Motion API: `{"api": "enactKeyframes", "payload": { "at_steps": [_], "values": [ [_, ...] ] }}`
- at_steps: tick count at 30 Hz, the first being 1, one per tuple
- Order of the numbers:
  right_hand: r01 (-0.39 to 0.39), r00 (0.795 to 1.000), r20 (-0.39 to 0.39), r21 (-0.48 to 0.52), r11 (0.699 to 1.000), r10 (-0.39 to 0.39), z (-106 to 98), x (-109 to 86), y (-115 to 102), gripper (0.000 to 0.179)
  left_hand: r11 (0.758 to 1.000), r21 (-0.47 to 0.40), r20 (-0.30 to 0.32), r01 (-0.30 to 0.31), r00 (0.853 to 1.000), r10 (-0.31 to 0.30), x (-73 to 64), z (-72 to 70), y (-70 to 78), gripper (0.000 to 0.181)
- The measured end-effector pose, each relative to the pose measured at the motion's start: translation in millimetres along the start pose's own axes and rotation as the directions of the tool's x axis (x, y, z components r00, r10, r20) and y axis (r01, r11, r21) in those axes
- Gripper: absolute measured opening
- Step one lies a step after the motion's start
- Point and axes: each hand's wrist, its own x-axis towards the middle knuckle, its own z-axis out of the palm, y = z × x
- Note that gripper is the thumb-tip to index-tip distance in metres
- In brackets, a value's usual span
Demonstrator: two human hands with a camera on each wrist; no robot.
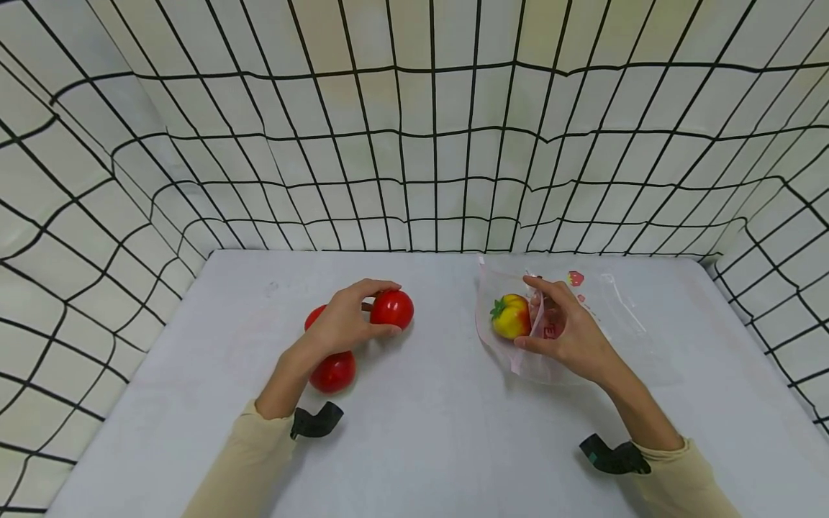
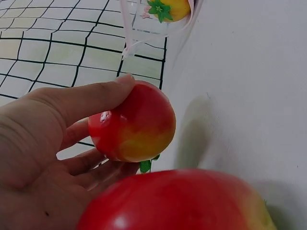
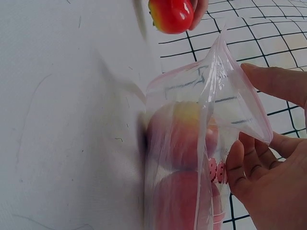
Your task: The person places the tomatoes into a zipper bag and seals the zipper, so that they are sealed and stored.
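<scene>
My left hand [image 1: 337, 320] grips a glossy red-and-yellow toy fruit [image 1: 392, 309] between thumb and fingers; a green leafy end shows beneath it in the left wrist view. Two more red fruits lie close by: one [image 1: 333, 373] in front of the hand, another [image 1: 314, 316] partly hidden behind it. To the right, my right hand [image 1: 573, 334] holds the edge of a clear, pink-trimmed zip bag [image 1: 624, 324], whose mouth stands parted. Near the mouth inside sits a yellow-and-red fruit [image 1: 510, 315] with green leaves. The right wrist view shows another reddish fruit [image 3: 175, 201] deeper in the bag.
A white table [image 1: 427, 446] carries everything. Black wire grid [image 1: 434, 158] rises along its back, left and right sides. Each sleeve cuff has a dark wrist device, one [image 1: 317, 421] at the left and one [image 1: 615, 457] at the right.
</scene>
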Motion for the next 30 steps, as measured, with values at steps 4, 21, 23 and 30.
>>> {"api": "enactKeyframes", "payload": {
  "at_steps": [4, 21, 23, 30],
  "values": [
    [0.001, 1.0, 0.001, -0.012, 1.0, -0.001, -1, -0.1, -1, 0.092, 1.0, -0.023, -0.021, -0.006, 1.0, 0.005, 1.0, 1.5, 3.0, 0.073],
    [0.001, 1.0, 0.008, 0.025, 1.0, -0.002, -1, -1.6, 0, 0.091, 0.986, -0.133, -0.097, -0.1, 0.991, 0.087, 10.2, 15.4, 14.3, 0.07],
    [0.003, 1.0, 0.007, 0.026, 1.0, -0.003, -1, -1.7, 0, 0.091, 0.984, -0.137, -0.1, -0.11, 0.99, 0.097, 11.2, 16.3, 16.2, 0.07],
    [-0.001, 1.0, 0.005, 0.019, 1.0, 0.001, -2, -1.4, 0, 0.092, 0.981, -0.158, -0.11, -0.114, 0.989, 0.097, 13.2, 19.8, 18.3, 0.069]
  ]
}}
